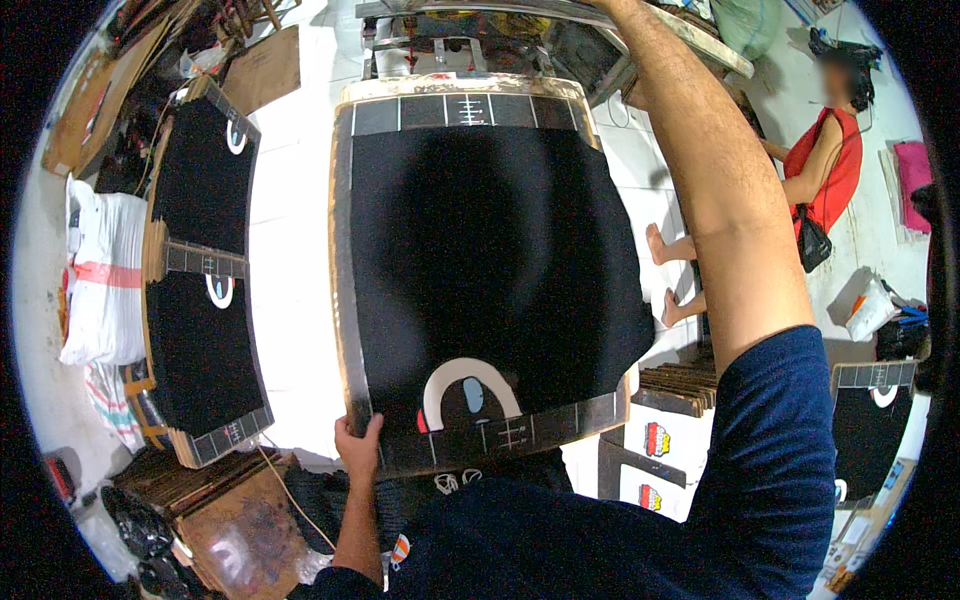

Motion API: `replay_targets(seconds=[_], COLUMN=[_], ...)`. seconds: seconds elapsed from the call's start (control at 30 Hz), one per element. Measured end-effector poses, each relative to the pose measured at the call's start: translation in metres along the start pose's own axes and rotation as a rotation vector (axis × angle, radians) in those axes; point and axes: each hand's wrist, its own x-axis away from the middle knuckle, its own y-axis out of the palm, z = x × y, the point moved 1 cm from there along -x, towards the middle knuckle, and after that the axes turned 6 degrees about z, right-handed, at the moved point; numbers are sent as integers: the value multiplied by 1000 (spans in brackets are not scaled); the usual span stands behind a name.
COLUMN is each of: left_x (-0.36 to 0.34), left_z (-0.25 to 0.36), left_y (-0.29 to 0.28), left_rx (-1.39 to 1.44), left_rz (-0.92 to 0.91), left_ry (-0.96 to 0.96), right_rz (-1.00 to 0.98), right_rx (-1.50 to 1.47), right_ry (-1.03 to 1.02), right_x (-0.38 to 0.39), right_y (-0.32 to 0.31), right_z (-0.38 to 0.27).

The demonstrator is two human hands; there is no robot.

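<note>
A large board lies in the middle with black fabric spread over it and dark bands marked with white lines at both ends. A pale arch-shaped print with a blue oval and a red patch is at the fabric's near end. My left hand holds the board's near left corner, thumb at its edge. My right arm reaches up past the board's right side to the top of the picture, its hand cut off by the frame.
More black-covered boards stand left, another right. A white bundle sits far left. Stacked panels are right of the board. A person in red is at the upper right, bare feet near the board. A wooden rack is at the top.
</note>
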Motion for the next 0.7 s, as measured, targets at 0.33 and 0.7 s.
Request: replay_targets(seconds=[0.33, 0.7], left_x=[-5, -17], left_z=[31, 40], left_y=[-17, -5], left_rx=[-377, -380], left_rz=[-183, -87], left_ry=[210, 202], right_rz=[-103, -136], right_rx=[-57, -28], right_ry=[9, 1], right_x=[-34, -67], right_y=[-13, -15], right_z=[-4, 0])
